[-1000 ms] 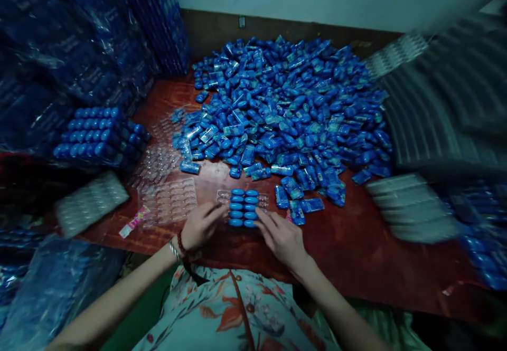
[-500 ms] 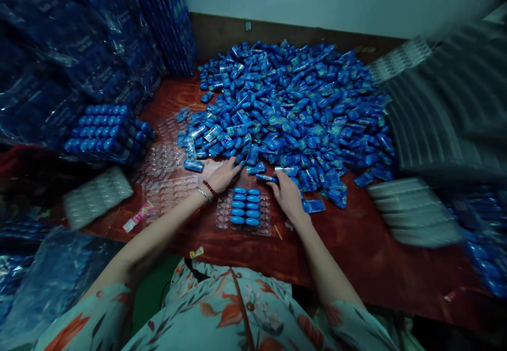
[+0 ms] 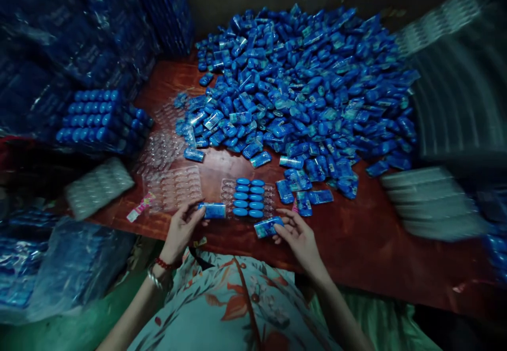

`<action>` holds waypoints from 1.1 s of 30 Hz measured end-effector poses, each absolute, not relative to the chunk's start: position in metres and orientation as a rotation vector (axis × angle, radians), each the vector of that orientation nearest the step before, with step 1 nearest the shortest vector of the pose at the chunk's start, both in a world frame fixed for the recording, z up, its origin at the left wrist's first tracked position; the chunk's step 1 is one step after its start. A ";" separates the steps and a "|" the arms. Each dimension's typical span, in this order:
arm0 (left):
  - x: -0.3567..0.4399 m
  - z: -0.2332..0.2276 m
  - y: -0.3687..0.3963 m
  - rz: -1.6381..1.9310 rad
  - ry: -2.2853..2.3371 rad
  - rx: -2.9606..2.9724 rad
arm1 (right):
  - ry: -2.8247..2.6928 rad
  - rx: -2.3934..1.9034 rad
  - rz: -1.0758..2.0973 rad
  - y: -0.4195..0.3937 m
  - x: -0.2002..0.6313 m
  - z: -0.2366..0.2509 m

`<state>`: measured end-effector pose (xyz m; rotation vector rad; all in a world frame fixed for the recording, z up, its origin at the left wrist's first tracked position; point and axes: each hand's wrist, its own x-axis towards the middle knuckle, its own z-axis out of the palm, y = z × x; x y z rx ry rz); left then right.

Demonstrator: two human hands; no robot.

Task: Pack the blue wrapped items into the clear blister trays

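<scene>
- Between the two hands, slightly beyond them, I see a clear blister tray (image 3: 228, 195) with ten blue capsule-shaped pieces (image 3: 256, 198) in two columns of five; see-through cells flank them.
- The left hand (image 3: 180, 229) pinches a blue packet (image 3: 214, 210) by one end, just beside the tray's near left corner.
- The right hand (image 3: 299, 237) grips another blue packet, the right-hand packet (image 3: 265, 228), which hides part of the tray's near edge from here; I can't tell whether they touch.
- Clear trays (image 3: 176, 187) lie on the table (image 3: 356, 240) just beyond the left hand; a pink strip (image 3: 140, 207) is to its left.
- Farther left of it stands a stack of blue pieces (image 3: 93, 116).
- A large pile of blue packets (image 3: 301, 92) spreads beyond both hands, its loose front packets near the right one.
- Half a second ago both hands were at the pile's edge; they've since drawn back, while the tray's ten pieces are unchanged.
</scene>
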<state>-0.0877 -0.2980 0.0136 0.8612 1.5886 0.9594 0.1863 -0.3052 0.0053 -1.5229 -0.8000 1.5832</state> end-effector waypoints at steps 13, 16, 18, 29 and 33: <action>-0.077 0.010 -0.315 0.808 1.558 1.489 | -0.791 -1.593 1.564 -0.315 0.196 -0.007; -0.078 0.009 -0.319 0.790 1.518 1.572 | -0.815 -1.626 1.596 -0.321 0.196 -0.011; -0.080 0.009 -0.322 0.810 1.507 1.602 | -0.870 -1.627 1.610 -0.324 0.198 -0.011; -0.076 -0.001 -0.336 0.941 1.433 1.648 | -1.804 -1.429 0.908 -0.307 0.208 0.004; -0.074 -0.004 -0.336 0.957 1.517 1.538 | -1.680 -1.591 0.919 -0.310 0.206 -0.010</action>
